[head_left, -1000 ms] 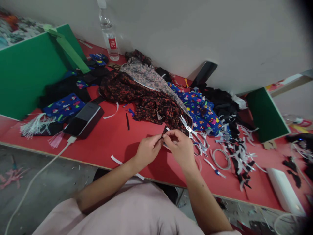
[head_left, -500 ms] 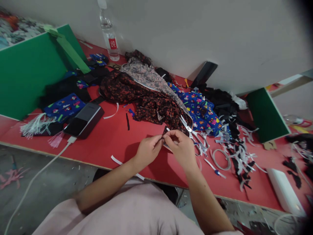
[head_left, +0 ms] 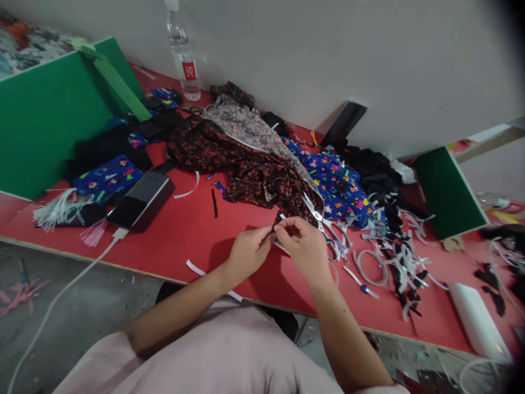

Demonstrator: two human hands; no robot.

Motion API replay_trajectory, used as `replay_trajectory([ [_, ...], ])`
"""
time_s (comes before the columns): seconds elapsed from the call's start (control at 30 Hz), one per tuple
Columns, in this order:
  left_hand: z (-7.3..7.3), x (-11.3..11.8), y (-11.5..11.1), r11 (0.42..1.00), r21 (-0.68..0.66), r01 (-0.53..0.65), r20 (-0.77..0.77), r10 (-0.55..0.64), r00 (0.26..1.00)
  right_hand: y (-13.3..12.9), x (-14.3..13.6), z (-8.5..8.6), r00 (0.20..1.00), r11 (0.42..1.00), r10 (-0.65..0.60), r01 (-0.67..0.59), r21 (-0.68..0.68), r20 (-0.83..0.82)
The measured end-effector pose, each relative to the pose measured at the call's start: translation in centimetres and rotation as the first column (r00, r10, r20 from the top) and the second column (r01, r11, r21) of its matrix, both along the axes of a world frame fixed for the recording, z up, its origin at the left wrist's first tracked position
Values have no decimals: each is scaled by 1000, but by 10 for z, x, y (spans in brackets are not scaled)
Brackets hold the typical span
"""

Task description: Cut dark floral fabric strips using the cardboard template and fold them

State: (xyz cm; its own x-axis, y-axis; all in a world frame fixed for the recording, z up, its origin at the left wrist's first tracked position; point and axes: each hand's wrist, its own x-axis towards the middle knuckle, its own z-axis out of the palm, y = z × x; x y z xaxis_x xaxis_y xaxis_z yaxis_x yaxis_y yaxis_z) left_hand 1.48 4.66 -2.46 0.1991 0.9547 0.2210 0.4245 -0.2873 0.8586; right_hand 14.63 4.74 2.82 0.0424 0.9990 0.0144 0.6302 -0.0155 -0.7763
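My left hand [head_left: 248, 253] and my right hand [head_left: 305, 247] meet over the red table, fingertips almost touching. Both are closed in a pinch on a small piece of dark patterned fabric [head_left: 279, 218], most of it hidden by the fingers. A bit of white shows at its edge. White-handled scissors [head_left: 318, 215] lie just beyond my right hand, blades resting on the dark floral fabric [head_left: 262, 176]. Whether the small piece joins that larger cloth, I cannot tell. Blue cartoon-print fabric [head_left: 342, 189] lies behind the scissors.
A black power bank [head_left: 140, 201] with a white cable sits at left, near a green panel [head_left: 49, 126]. A water bottle [head_left: 184, 65] and a phone [head_left: 343, 123] stand by the wall. White and black scraps [head_left: 404, 262] and a white box [head_left: 478, 320] lie at right.
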Motion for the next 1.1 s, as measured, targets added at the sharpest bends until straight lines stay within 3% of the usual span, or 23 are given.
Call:
replay_trajectory([
  [0.73, 2, 0, 0, 1000, 19, 6, -1, -6, 1000, -1, 2, -6, 999, 998, 12, -15, 57, 42],
  [1.1, 2, 0, 0, 1000, -2, -11, -7, 11, 1000, -6, 0, 0, 991, 989, 41, -58, 133, 130],
])
